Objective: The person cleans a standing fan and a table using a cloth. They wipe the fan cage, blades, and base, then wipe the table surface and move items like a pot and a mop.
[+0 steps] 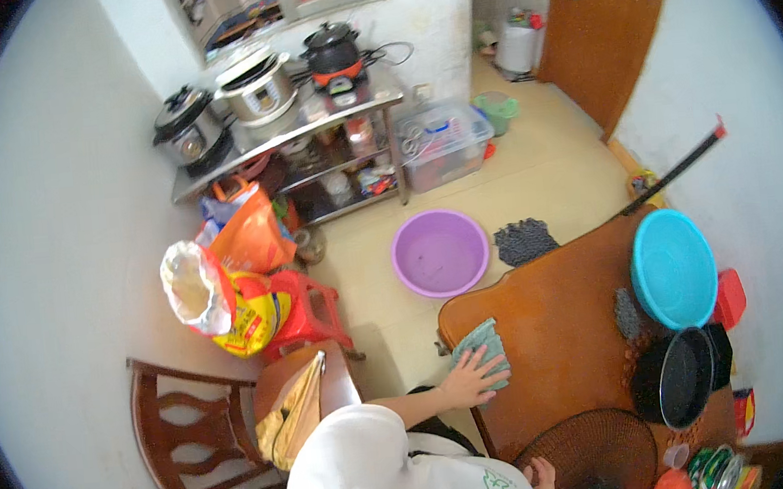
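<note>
My left hand (476,378) lies with fingers spread on a grey-green cloth (480,336). The cloth is on the brown wooden table (554,342), by its rounded left corner. At the bottom of the view, my right hand (541,479) has curled fingers beside the rim of a large, round, dark brown mesh piece (604,439). Whether it grips that rim I cannot tell, since my white shirt hides part of the hand.
Along the table's right side stand a turquoise basin (673,269), a black pan (686,379) and a small clear cup (676,456). A purple basin (440,253) and a dark mat (525,241) lie on the floor. Left are a wooden chair (191,430) and red stool (320,306).
</note>
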Demonstrator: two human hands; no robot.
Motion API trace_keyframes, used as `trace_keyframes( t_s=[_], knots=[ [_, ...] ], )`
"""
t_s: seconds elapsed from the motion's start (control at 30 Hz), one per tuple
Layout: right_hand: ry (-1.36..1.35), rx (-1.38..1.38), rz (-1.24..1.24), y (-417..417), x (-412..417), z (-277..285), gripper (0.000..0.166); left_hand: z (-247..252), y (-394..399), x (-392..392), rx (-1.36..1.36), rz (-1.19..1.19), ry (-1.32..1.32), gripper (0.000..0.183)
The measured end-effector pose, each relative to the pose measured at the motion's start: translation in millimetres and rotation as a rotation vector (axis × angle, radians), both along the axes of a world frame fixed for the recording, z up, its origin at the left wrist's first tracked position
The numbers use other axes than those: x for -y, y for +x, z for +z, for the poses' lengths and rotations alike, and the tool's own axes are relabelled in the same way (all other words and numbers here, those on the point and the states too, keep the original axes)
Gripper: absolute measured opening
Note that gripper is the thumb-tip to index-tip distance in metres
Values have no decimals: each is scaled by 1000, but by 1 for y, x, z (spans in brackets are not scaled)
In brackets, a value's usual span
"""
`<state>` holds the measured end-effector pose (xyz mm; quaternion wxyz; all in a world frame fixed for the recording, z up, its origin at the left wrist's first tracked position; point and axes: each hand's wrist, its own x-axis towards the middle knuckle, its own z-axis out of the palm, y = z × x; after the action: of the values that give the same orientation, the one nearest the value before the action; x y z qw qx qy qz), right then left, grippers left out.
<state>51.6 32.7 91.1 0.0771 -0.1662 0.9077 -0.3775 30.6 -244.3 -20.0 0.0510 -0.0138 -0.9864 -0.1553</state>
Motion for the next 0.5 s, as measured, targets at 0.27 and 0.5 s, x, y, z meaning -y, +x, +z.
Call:
trace_keyframes(
  t_s=[0.27, 0.5],
  knots=[
    [162, 6, 57, -44, 34, -27, 22, 17, -88, 64, 31, 247, -99, 50],
    [133, 208, -261, -44, 43, -5, 24, 8, -275, 41, 204, 295, -66, 55]
  ],
)
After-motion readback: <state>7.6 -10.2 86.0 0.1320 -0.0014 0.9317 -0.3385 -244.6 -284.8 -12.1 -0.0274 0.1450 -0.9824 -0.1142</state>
